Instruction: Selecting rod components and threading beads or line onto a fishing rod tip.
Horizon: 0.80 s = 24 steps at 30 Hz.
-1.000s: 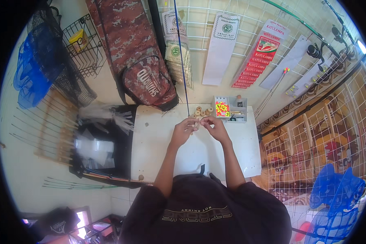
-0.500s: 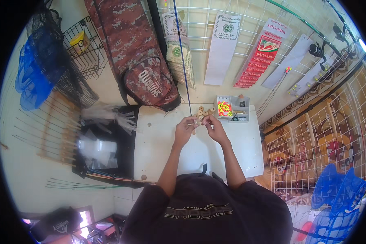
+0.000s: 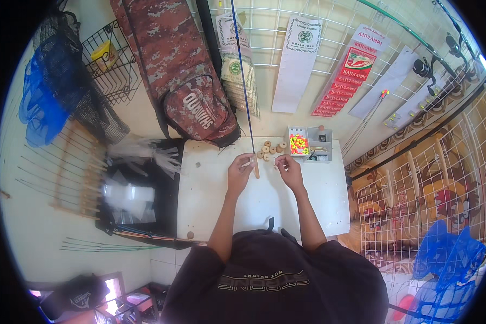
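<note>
Over the white table, my left hand (image 3: 240,171) is closed in a pinch beside the lower end of a thin dark-blue rod (image 3: 244,81). Whether its fingertips grip the rod or something tiny next to it, I cannot tell. A tan, stick-like end piece (image 3: 256,171) shows just right of those fingers. My right hand (image 3: 290,173) is also pinched, apart from the left, with a small pale bit at its fingertips too small to name. Several round tan pieces with centre holes (image 3: 267,149) lie in a cluster just beyond and between the hands.
A divided grey box (image 3: 319,157) with bright yellow and red pieces (image 3: 299,144) stands at the table's back right. A camouflage bag (image 3: 197,110) leans behind the table (image 3: 210,200). Left of it is a black case (image 3: 167,189) with clear plastic packets. Wire grids hold hanging packets and reels.
My hands were together at the fingertips. Now they have drawn apart, left hand leftward and right hand rightward, uncovering more of the round tan pieces.
</note>
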Available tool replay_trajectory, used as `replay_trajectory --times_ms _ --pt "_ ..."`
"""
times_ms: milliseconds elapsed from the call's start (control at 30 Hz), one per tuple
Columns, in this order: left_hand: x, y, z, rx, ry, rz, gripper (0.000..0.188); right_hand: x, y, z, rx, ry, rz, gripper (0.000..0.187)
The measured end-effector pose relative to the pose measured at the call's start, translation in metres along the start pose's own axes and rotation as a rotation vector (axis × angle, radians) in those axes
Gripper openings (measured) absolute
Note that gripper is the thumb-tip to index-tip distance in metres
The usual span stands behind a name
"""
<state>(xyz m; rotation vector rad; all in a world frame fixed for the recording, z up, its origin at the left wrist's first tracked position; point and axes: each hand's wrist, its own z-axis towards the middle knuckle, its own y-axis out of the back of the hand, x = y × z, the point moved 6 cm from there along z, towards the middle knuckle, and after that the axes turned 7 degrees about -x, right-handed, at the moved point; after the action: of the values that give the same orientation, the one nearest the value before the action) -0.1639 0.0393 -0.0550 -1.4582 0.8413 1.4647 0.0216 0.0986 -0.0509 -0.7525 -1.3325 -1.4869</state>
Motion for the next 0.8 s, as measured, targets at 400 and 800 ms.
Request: replay_trajectory --times_ms 400,800 --pt "0.021 -0.004 -0.006 0.030 0.051 0.148 0.032 -0.051 0.013 -0.010 -0.133 0.003 -0.137 0.010" --pt "0.043 -0.027 -0.032 0.058 0.121 0.214 0.027 -0.092 0.038 -0.046 -0.270 -0.176 -0.222 0.018"
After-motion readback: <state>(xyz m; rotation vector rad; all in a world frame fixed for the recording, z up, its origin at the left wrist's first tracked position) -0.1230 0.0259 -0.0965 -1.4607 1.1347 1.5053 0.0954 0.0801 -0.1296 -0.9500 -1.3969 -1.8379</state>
